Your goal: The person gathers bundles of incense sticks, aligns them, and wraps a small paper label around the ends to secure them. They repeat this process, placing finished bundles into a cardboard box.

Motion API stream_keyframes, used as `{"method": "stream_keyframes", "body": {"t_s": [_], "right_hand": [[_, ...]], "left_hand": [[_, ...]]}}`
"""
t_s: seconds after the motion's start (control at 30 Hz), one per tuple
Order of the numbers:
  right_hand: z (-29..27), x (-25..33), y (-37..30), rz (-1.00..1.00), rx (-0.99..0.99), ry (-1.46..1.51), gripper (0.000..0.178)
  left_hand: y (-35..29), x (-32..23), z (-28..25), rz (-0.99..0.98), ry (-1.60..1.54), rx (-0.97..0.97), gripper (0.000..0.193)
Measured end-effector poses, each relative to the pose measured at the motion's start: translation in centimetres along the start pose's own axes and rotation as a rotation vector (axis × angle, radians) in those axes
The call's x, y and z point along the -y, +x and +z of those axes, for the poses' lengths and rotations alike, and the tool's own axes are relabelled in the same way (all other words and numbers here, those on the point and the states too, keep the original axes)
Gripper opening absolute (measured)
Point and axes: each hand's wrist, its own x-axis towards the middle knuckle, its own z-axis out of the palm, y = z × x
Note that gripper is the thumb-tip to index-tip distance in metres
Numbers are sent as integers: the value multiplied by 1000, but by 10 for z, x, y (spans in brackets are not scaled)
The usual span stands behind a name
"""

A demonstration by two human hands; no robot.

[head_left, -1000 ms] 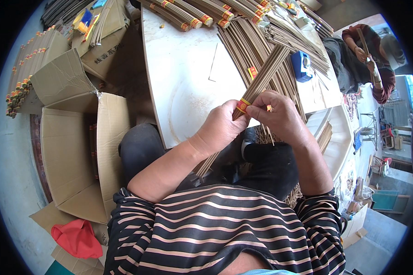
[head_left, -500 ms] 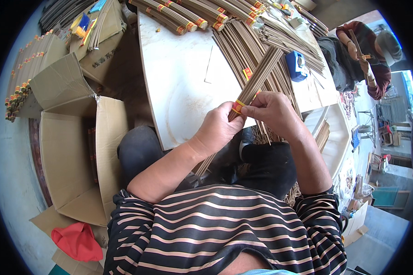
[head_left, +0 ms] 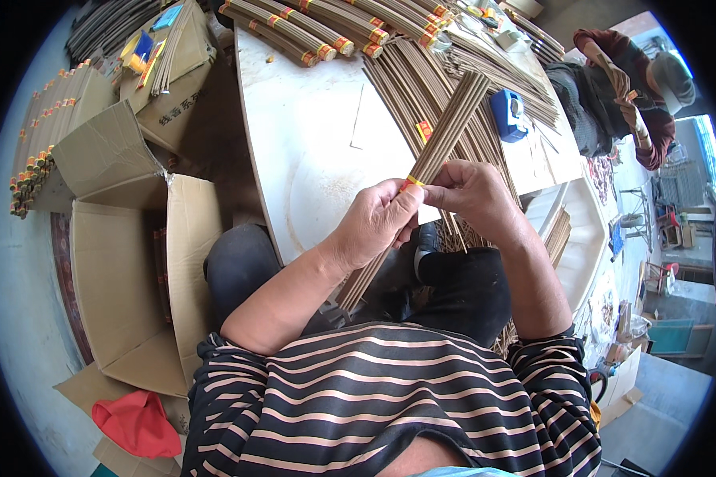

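My left hand [head_left: 378, 221] is wrapped around a bundle of brown incense sticks [head_left: 456, 119], tilted so its top points up and right. The lower ends come out beneath that hand, over my lap. A narrow red and yellow paper band [head_left: 413, 183] circles the middle of the bundle, partly covered by my left thumb. My right hand [head_left: 476, 195] pinches at the band's right side with thumb and bent fingers; the fingertips behind the bundle are hidden. Just beyond, loose incense sticks [head_left: 402, 83] lie in a wide layer, with a red and yellow label [head_left: 424, 131] on them.
Banded incense bundles [head_left: 294, 32] line the far edge of the white table [head_left: 302, 135]. A blue tape dispenser [head_left: 509, 115] stands to the right. An open cardboard box [head_left: 123, 278] is at my left, a red cloth [head_left: 138, 424] below it. Another person [head_left: 640, 95] works at the far right.
My left hand has shifted slightly left and down along the bundle, its thumb now over the band. The band shows less, and more of the lower sticks is visible.
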Motion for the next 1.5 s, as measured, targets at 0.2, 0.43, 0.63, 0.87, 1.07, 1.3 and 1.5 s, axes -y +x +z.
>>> {"method": "stream_keyframes", "body": {"t_s": [0.2,0.43,0.63,0.87,1.07,1.3,1.5], "right_hand": [[3,-2,0,-28,-13,44,31],[6,5,-5,55,-88,-75,34],[7,-9,-2,-102,-66,62,35],[16,-24,7,-220,138,682,26],[22,-31,11,-356,247,908,40],[33,-37,19,-454,187,934,18],[39,-44,22,-411,191,978,16]], "left_hand": [[0,1,0,38,68,-10,40],[0,1,1,70,90,-25,40],[-1,-3,0,88,23,31,41],[-3,-11,4,25,-225,147,47],[-2,-12,-1,-48,-499,304,57],[0,-7,-8,-94,-725,443,54],[0,-7,-12,-102,-795,472,45]]}}
